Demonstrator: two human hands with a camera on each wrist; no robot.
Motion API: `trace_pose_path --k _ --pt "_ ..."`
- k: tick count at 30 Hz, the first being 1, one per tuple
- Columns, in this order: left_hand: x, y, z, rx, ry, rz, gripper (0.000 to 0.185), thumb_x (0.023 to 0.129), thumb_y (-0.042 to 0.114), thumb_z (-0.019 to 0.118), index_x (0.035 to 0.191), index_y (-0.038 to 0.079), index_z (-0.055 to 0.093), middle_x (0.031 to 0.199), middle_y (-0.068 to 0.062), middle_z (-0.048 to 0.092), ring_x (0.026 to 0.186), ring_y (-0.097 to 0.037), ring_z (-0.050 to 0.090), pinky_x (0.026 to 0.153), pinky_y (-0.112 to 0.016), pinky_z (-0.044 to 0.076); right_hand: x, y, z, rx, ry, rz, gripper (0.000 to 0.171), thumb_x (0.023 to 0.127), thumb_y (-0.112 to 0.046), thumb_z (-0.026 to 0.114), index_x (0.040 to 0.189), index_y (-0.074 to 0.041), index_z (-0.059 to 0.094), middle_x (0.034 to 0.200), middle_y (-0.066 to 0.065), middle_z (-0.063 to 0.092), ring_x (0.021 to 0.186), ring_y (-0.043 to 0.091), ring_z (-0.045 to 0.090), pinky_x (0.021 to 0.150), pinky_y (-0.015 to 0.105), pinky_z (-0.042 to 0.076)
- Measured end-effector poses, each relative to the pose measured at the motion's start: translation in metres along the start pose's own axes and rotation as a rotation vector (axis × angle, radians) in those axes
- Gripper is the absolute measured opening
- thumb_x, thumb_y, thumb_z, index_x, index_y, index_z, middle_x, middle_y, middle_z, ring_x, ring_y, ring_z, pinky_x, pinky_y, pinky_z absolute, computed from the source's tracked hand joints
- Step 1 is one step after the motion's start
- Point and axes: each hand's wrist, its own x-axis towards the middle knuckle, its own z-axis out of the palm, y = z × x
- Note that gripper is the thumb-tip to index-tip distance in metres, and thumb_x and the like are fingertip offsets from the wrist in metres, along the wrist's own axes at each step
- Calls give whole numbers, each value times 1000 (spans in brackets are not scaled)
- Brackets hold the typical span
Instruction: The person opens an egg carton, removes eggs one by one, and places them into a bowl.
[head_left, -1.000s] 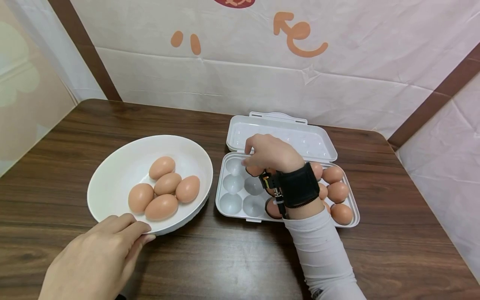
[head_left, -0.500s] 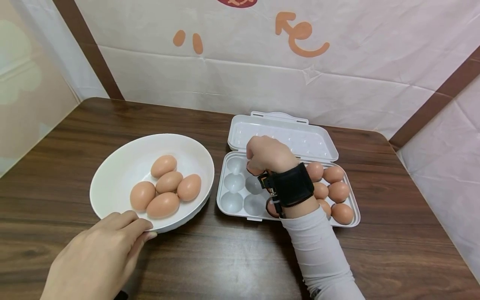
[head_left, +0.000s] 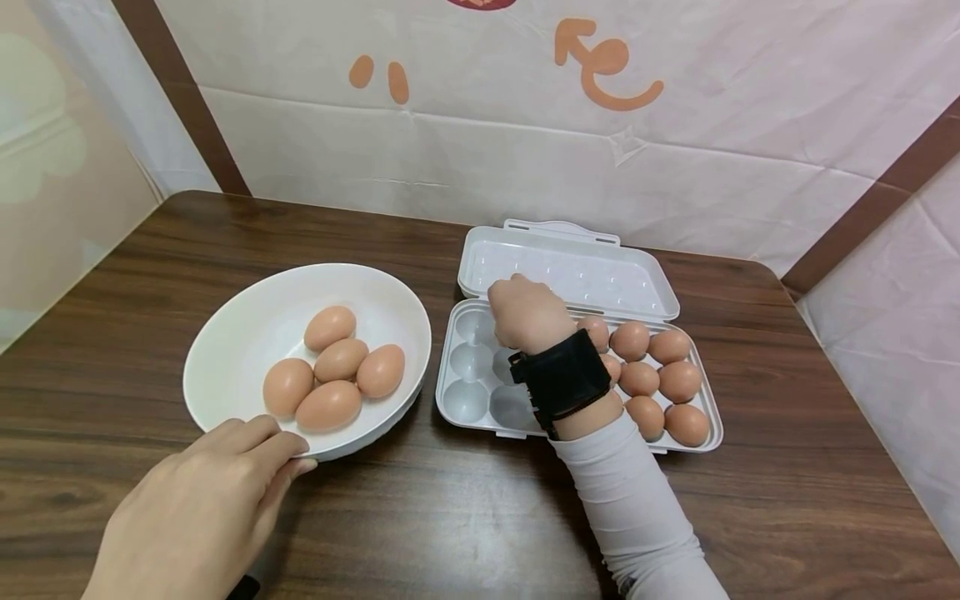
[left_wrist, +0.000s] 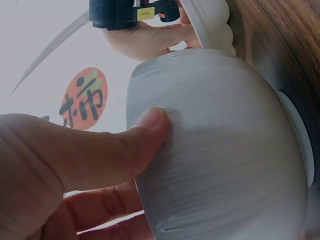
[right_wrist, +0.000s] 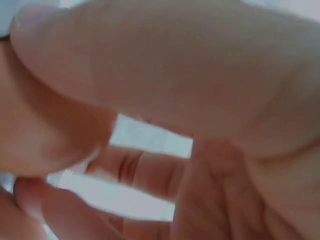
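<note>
My left hand (head_left: 198, 500) grips the near rim of a white bowl (head_left: 240, 333), with brown eggs (head_left: 341, 360) grouped inside. In the left wrist view the thumb (left_wrist: 152, 122) presses the bowl's outer side, with other fingers behind the rim. My right hand (head_left: 528, 312) reaches down over an open white egg box (head_left: 465, 400). In the right wrist view its thumb and fingers pinch a brown egg (right_wrist: 45, 130); the hand hides this egg in the head view. Several eggs (head_left: 639, 379) fill cells at the box's right side, while leftmost cells show bare. Hand and wrist hide some middle cells.
The box's lid (head_left: 570, 267) lies folded back behind it, near a printed cloth (head_left: 480, 158) along the table's rear. A black band (head_left: 570, 383) wraps my right wrist. Brown wood-grain tabletop (head_left: 420, 517) extends in front of bowl and box.
My right hand's fingers have curled down around an egg at the box, and the hand has turned and shifted slightly left. The left hand keeps its hold on the bowl.
</note>
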Motion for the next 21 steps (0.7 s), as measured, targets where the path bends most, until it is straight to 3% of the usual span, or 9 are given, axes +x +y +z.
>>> trace_pose_path --k 2,6,8,11,13,15,17,20,21 --pt "0 1 0 0 7 -1 62 101 64 17 78 27 61 73 12 53 67 -13 54 49 -28 36 -1 -2 1 -3 11 19 20 91 -4 59 108 -9 67 104 10 59 84 27 56 65 36 47" --pt "0 1 0 6 2 0 33 100 49 51 78 27 61 74 11 54 67 -14 54 49 -29 36 -1 -2 1 -13 20 13 19 90 -4 59 106 -9 68 101 9 61 82 26 57 63 37 47" --pt "0 0 0 12 -12 -6 14 89 30 69 78 27 61 74 11 53 68 -14 54 49 -29 36 -1 0 -1 -24 22 -2 16 88 -3 61 101 -9 67 99 8 61 80 25 56 62 37 46" --pt "0 -1 0 19 -30 -15 19 76 17 78 79 28 63 74 13 54 69 -13 55 50 -29 37 0 3 -4 -31 29 -16 9 83 -5 63 89 -11 66 95 6 61 78 24 55 59 38 46" --pt "0 -2 0 22 -36 -18 20 75 16 79 80 28 63 74 13 54 70 -13 55 50 -29 38 1 4 -5 -20 44 -25 6 81 -7 63 83 -12 64 92 5 61 77 24 55 59 38 45" --pt "-1 -2 1 17 -27 -14 13 88 32 71 80 28 63 74 13 54 70 -13 55 50 -29 38 0 6 -7 2 63 -32 6 80 -8 63 80 -14 62 91 4 60 78 23 55 59 37 45" --pt "0 -1 1 13 -16 -7 35 101 51 50 79 27 63 73 13 53 69 -14 55 50 -29 38 -1 7 -9 32 82 -42 5 79 -10 62 81 -15 62 92 4 58 79 24 55 60 37 44" --pt "0 -1 1 9 -6 -4 70 99 65 9 79 27 63 73 12 53 69 -13 55 49 -29 37 -4 9 -12 82 110 -72 10 80 -10 59 88 -15 61 96 4 56 82 24 56 62 36 45" --pt "0 -1 2 9 -5 -4 74 97 65 2 78 27 63 73 12 52 68 -13 54 49 -28 37 -4 9 -13 95 122 -87 11 80 -10 58 90 -14 61 97 4 55 83 24 55 63 36 44"
